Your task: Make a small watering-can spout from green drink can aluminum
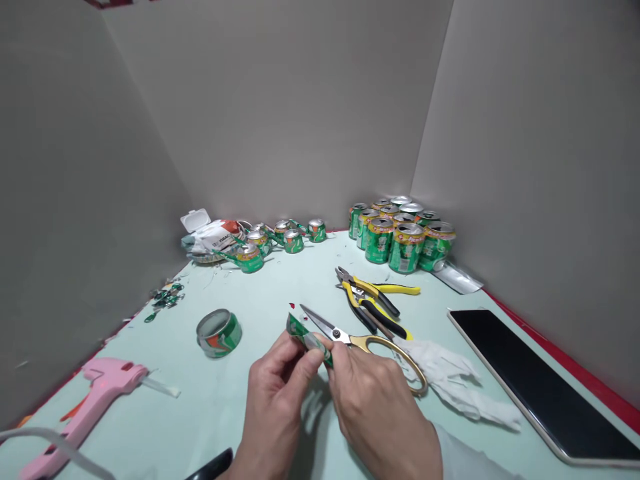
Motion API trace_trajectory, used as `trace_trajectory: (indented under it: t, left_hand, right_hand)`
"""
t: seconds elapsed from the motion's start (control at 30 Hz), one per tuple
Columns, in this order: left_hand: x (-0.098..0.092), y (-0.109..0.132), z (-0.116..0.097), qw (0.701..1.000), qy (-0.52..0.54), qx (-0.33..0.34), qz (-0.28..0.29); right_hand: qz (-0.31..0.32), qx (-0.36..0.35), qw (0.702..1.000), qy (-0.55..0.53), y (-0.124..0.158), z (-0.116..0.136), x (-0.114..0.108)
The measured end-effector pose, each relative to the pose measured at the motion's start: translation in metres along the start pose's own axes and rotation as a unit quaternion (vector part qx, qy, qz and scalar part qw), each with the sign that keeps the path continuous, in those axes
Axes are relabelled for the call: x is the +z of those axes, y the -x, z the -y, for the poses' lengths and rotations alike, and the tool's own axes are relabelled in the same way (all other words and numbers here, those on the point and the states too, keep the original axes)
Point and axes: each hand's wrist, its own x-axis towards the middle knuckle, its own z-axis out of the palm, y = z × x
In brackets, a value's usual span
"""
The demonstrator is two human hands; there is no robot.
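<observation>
My left hand and my right hand meet low in the middle of the view, both pinching a small folded strip of green can metal. Fingers of both hands are closed on it. Gold-handled scissors lie on the pale green table just behind the hands, blades pointing left. A cut-off can bottom stands to the left of the hands.
Several whole green cans cluster at the back right; cut can pieces and a wipes pack at back left. Yellow-handled pliers, white gloves, a dark tablet on the right, a pink glue gun at the left.
</observation>
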Motion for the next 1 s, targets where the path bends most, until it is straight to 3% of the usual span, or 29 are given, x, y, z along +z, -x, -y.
trace_trajectory:
  t: [0.1, 0.17, 0.23, 0.3, 0.37, 0.5, 0.6, 0.7, 0.9, 1.0]
  left_hand:
    - [-0.002, -0.004, -0.001, 0.999, -0.019, 0.006, 0.025]
    - [-0.004, -0.006, -0.005, 0.997, -0.057, 0.018, 0.05]
    - [-0.006, -0.007, -0.011, 0.991, -0.108, 0.041, 0.072]
    - [-0.007, -0.006, -0.016, 0.98, -0.154, 0.057, 0.113]
    - [-0.007, -0.005, -0.017, 0.965, -0.193, 0.066, 0.162]
    - [-0.007, -0.003, -0.014, 0.945, -0.23, 0.103, 0.21]
    - [-0.01, -0.005, -0.016, 0.946, -0.232, 0.113, 0.197]
    - [-0.013, -0.009, -0.022, 0.961, -0.205, 0.077, 0.167]
    - [-0.022, -0.017, -0.02, 0.993, -0.043, -0.024, 0.108]
    - [-0.025, -0.018, -0.015, 0.995, -0.003, -0.034, 0.091]
  right_hand:
    - [0.075, 0.015, 0.992, -0.105, -0.01, -0.007, -0.016]
    - [0.125, 0.047, 0.965, -0.224, -0.017, -0.016, -0.03]
    - [0.107, 0.094, 0.93, -0.339, -0.022, -0.027, -0.044]
    - [0.045, 0.109, 0.899, -0.422, -0.026, -0.037, -0.054]
    - [0.004, 0.074, 0.886, -0.457, -0.027, -0.043, -0.059]
    - [0.021, -0.049, 0.894, -0.445, -0.027, -0.046, -0.059]
    - [0.009, -0.066, 0.896, -0.439, -0.028, -0.045, -0.058]
    - [-0.018, -0.062, 0.892, -0.447, -0.028, -0.044, -0.058]
    - [-0.119, -0.009, 0.885, -0.449, -0.026, -0.045, -0.056]
    - [-0.138, -0.007, 0.888, -0.439, -0.026, -0.046, -0.052]
